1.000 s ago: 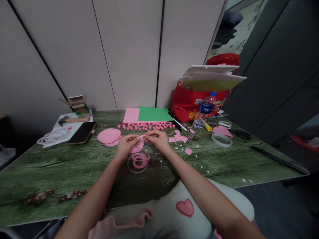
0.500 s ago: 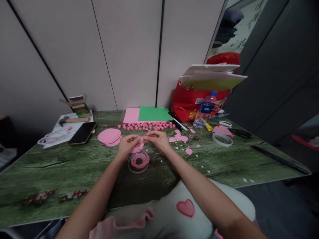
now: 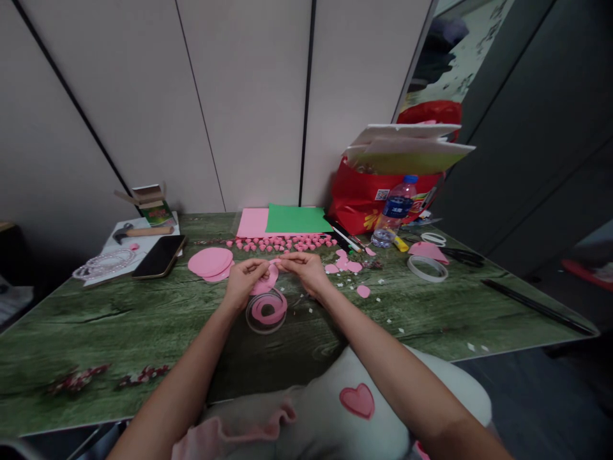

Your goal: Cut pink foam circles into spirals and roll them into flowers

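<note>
I see green table [image 3: 158,319], wall [image 3: 258,96] at twelve, red bag [image 3: 354,201] at one; left hand [image 3: 245,281] and right hand [image 3: 306,271] pinch pink paper [image 3: 272,277].

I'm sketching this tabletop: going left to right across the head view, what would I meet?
Beaded strands → dark phone → pink discs → left hand → pink strip → right hand → water bottle → black rod.

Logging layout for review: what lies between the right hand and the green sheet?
In the head view, a band of small pink pieces lies between the right hand and the green sheet.
</note>
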`<state>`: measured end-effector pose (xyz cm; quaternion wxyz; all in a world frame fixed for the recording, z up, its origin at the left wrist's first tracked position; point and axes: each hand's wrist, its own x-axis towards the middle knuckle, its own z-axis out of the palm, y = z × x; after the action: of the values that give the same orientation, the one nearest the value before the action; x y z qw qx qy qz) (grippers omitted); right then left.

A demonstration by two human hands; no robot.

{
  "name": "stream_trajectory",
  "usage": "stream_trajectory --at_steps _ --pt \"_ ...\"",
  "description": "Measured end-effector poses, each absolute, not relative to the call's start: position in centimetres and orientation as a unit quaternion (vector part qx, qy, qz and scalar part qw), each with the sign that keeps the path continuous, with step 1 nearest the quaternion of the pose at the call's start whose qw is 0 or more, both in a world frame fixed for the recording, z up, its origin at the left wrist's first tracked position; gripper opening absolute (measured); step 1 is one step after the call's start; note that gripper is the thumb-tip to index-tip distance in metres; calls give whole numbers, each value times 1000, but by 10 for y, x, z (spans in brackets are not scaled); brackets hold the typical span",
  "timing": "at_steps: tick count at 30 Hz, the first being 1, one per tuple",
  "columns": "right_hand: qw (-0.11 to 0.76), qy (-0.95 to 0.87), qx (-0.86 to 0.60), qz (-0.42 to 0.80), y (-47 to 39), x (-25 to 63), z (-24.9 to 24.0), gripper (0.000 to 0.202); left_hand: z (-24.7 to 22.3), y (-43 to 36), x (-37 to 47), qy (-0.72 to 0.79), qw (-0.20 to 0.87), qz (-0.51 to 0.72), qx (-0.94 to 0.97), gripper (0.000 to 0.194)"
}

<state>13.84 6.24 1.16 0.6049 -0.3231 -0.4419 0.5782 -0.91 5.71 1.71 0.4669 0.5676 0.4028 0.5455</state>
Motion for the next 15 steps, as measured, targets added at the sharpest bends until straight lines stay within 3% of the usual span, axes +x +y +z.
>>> stream_trajectory --at_steps 15 --pt "605 -431 -324 586 62 140 11 27 18 56 -9 408 471 537 569 20"
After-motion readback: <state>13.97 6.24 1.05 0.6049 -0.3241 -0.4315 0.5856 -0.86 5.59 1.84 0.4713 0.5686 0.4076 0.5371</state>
